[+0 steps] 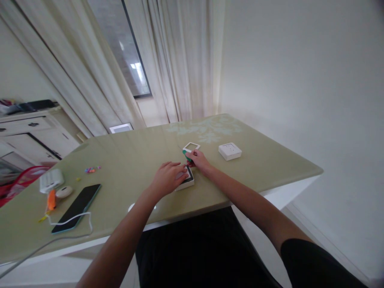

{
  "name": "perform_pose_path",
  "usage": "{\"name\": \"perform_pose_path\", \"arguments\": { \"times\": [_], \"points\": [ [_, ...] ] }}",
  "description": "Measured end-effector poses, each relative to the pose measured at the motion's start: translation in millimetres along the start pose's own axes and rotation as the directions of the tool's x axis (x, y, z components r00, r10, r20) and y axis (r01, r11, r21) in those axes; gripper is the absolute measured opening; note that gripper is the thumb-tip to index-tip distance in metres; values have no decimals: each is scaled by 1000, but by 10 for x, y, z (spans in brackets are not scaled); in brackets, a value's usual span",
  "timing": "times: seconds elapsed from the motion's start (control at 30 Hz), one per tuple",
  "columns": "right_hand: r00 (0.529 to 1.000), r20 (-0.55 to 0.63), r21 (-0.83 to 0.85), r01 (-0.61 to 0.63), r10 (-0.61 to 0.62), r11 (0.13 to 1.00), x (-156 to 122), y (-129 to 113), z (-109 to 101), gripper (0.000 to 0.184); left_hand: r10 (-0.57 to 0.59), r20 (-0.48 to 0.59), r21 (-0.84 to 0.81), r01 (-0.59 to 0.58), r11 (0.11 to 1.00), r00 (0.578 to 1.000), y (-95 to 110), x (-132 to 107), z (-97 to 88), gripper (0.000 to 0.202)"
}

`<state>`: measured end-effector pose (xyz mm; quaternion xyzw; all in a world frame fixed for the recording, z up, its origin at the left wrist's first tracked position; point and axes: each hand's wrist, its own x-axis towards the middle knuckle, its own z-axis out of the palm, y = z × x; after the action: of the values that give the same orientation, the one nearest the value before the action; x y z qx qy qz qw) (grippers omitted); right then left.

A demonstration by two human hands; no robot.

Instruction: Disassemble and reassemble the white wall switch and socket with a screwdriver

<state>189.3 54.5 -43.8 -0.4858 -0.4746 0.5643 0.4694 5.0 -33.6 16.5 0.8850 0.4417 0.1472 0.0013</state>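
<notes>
left hand (169, 176) palm down on white box (186, 184), grip unclear; right hand (199, 161), angled inward, pinching green tool (185, 153).

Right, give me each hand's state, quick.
Left hand: open, resting on the dark-rimmed white box.
Right hand: closed, holding a small green object.

Greenish table (135, 154): white box (186, 184), phone (81, 203)

Green handle (185, 153), white frame (194, 143), olive tabletop (132, 156) with pale florals (207, 130).
</notes>
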Motion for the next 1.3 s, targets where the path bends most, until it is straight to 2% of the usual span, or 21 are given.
{"name": "perform_pose_path", "arguments": {
  "times": [0.23,0.4,0.53,0.8,1.3],
  "points": [
    [1000,6,5,7,-7,1000,-16,-5,-2,32,77,25,-29,-76,997,997,-6,59,-35,18],
    [1000,9,12,11,-11,1000,-6,-5,3,33,128,44,-80,-124,989,991,-2,55,-13,26],
    [1000,6,20,13,-13,1000,9,-5,10,35,117,54,-80,-113,990,992,-8,36,-3,33],
    [1000,-2,15,16,-16,1000,-1,-6,8,31,54,61,-46,-51,998,997,-14,80,-34,23],
    [1000,2,-5,1,-1,1000,-6,-11,3,32,-15,75,-37,18,999,997,-19,131,-59,22]
  ]
}}
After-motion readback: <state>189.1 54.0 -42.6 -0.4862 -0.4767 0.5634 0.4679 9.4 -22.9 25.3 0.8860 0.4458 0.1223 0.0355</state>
